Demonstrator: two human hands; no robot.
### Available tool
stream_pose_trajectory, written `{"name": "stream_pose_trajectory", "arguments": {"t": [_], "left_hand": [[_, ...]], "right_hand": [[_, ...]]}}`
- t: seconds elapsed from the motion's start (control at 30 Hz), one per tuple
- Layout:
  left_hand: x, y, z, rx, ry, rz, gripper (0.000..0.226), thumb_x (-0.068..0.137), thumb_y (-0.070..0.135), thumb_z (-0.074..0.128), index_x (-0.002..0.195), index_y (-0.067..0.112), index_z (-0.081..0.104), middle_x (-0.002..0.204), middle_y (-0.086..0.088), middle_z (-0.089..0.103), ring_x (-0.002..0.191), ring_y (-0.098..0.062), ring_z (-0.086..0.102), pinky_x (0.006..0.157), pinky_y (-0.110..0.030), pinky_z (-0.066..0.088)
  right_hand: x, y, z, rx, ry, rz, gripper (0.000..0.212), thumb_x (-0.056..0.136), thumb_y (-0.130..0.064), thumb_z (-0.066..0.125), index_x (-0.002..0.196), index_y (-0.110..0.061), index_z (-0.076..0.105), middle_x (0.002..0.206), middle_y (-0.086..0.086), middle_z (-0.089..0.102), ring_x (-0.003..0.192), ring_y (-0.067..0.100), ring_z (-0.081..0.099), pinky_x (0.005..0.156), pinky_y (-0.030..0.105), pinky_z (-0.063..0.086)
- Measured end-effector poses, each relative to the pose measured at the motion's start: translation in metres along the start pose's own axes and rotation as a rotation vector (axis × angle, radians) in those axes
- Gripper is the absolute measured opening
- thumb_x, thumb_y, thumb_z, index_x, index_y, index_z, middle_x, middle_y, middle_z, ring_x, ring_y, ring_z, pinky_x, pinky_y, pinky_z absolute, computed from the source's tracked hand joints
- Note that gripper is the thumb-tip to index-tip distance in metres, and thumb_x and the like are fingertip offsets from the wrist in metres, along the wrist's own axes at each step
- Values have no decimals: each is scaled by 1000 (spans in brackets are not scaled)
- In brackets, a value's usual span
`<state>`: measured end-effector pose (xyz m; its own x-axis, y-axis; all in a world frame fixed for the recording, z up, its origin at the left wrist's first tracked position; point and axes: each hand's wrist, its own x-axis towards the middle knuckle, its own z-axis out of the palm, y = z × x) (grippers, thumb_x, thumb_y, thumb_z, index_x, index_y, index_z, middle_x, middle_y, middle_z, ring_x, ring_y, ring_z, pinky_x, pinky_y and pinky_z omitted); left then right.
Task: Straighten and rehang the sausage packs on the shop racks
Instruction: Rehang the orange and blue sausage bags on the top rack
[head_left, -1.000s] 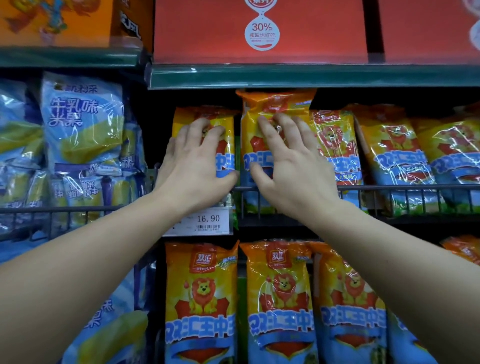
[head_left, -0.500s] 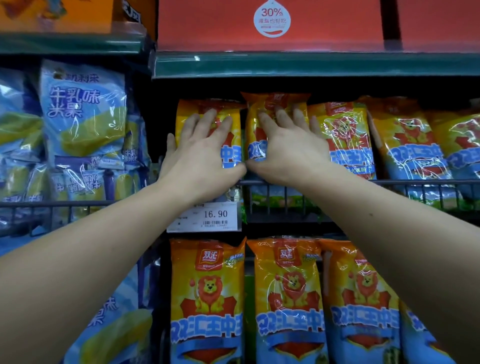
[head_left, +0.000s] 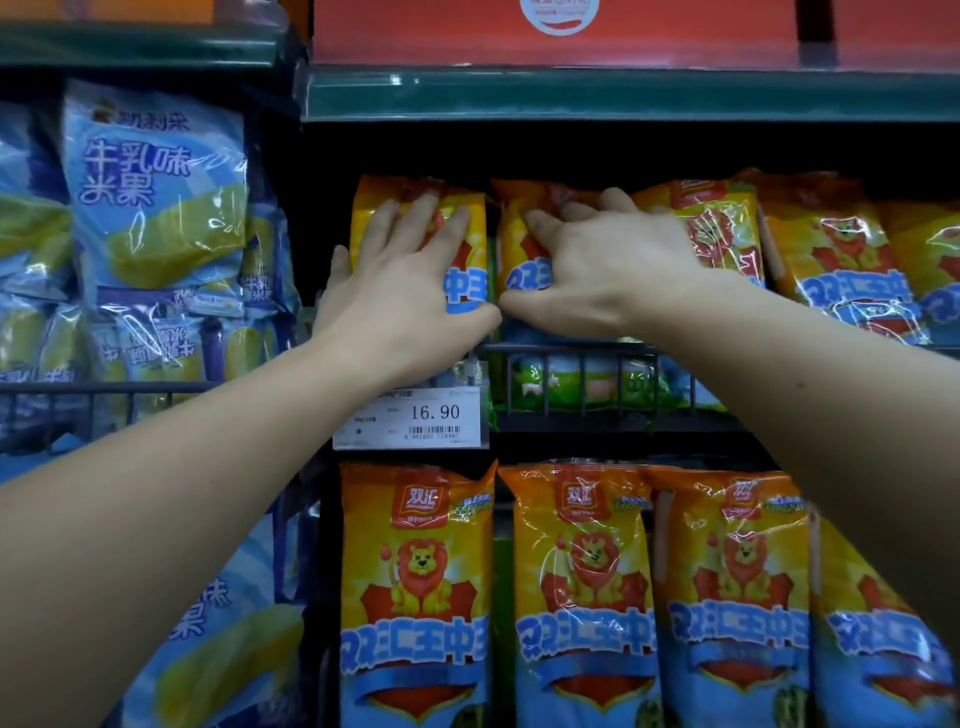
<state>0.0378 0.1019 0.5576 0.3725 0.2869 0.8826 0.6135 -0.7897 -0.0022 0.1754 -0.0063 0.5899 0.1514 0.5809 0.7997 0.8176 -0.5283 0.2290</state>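
— Where are our hands?
— Both are up at the upper row of sausage packs (head_left: 831, 270). Our left hand (head_left: 410, 291) lies flat on the leftmost pack (head_left: 470, 249). Its fingers are straight and spread, the palm is against the front of the pack, and nothing is gripped

— And the right one?
— Our right hand (head_left: 608, 270) is on the second pack (head_left: 519, 260), just beside the first. Its fingers are bent over the upper part of the pack. The thumb reaches low to the left, right by our left thumb. We cannot tell whether it pinches the wrapper or only presses on it

— How do the packs stand?
— Those two stand upright, side by side, with their bottoms behind the wire rail (head_left: 571, 348). Our right wrist partly hides the third pack (head_left: 722, 234), and the packs further right lean at a tilt

— What else do we see?
— A price tag (head_left: 415, 418) reading 16.90 sits just under our left wrist. Below it is a lower row (head_left: 415, 597) of the same packs, straight, with the lion pictures facing us. Blue snack bags (head_left: 156, 192) fill the rack on the left. A green shelf edge (head_left: 623, 93) runs above, with red boxes (head_left: 441, 41) on top
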Motion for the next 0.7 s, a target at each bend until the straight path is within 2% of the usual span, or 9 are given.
{"name": "stream_pose_trajectory", "arguments": {"t": [0.1, 0.23, 0.33, 0.43, 0.57, 0.7], "left_hand": [[-2, 0, 1, 23, -13, -3, 86, 85, 60, 49, 156, 38, 5, 164, 13, -5, 151, -14, -9, 121, -55, 5], [-4, 1, 2, 64, -44, -12, 84, 89, 60, 44, 155, 39, -4, 164, 13, -14, 150, -15, -16, 121, -55, 2], [-6, 3, 2, 65, -54, -23, 82, 92, 60, 42, 155, 39, -7, 163, 12, -19, 150, -15, -20, 121, -55, -1], [-8, 7, 0, 68, -48, -23, 81, 93, 60, 40, 155, 39, -7, 162, 10, -22, 149, -18, -21, 121, -55, -1], [-12, 18, 0, 86, -13, -40, 82, 92, 63, 38, 156, 35, -4, 163, 8, -21, 150, -23, -20, 121, -56, -1], [-13, 34, 5, 124, 7, 24, 78, 93, 58, 41, 156, 33, 3, 165, 3, -9, 151, -24, -11, 122, -52, 2]], "right_hand": [[-4, 0, 4, 10, -26, 8, 88, 85, -76, 30, 158, -31, 13, 163, 3, 24, 147, 31, 18, 111, 52, 25], [-9, -2, 15, 12, -10, 15, 82, 91, -69, 23, 158, -28, 1, 165, 6, 12, 149, 30, 11, 112, 55, 18], [-14, -2, 25, 107, -15, 25, 77, 95, -64, 20, 158, -30, -9, 167, 5, -8, 153, 28, -3, 117, 55, 8], [-21, 0, 32, 198, 26, -4, 72, 98, -60, 19, 157, -32, -11, 166, 3, -17, 153, 26, -13, 121, 53, 2], [-40, 5, 37, 275, 96, -95, 67, 100, -60, 21, 158, -35, -1, 166, -4, -14, 152, 20, -15, 123, 49, 0], [-67, 22, 37, 347, 222, -92, 65, 98, -60, 24, 158, -36, 15, 167, -1, 9, 153, 20, 3, 122, 46, 5]]}}
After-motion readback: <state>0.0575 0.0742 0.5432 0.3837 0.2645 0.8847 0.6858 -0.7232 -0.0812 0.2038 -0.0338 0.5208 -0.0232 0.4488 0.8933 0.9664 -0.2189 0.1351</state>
